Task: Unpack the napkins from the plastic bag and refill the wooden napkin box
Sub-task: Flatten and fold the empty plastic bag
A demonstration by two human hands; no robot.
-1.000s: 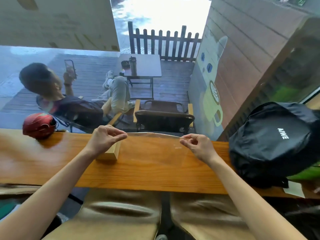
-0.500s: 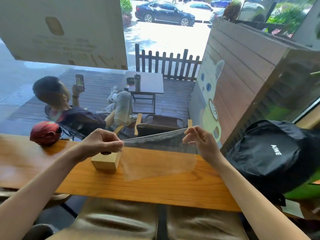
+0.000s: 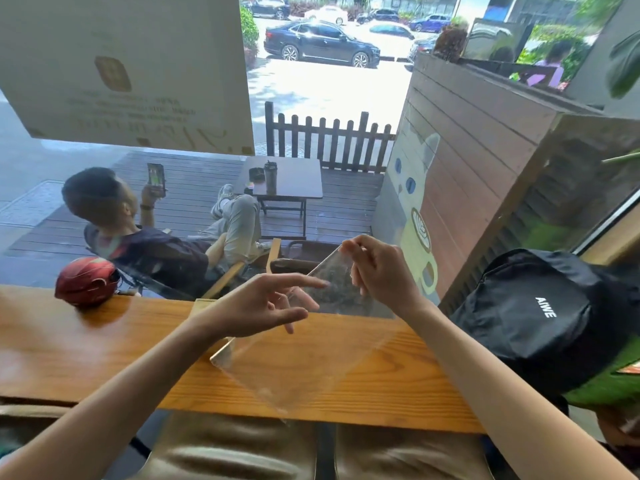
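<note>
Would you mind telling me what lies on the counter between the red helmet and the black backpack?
In the head view, the wooden napkin box and the hanging clear plastic bag lie between the red helmet and the black backpack.

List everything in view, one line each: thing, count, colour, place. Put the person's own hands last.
plastic bag: one, clear, hanging over the counter from the right hand
wooden napkin box: one, pale wood, on the counter, mostly hidden behind the left forearm
counter: one, orange-brown wood, along the window
helmet: one, red, far left of the counter
backpack: one, black with white lettering, right end of the counter
seated person: one, dark top, outside on the deck holding a phone
outdoor table: one, dark, on the deck
left hand: one, fingers spread, beside the bag
right hand: one, pinching the bag's top corner
</note>
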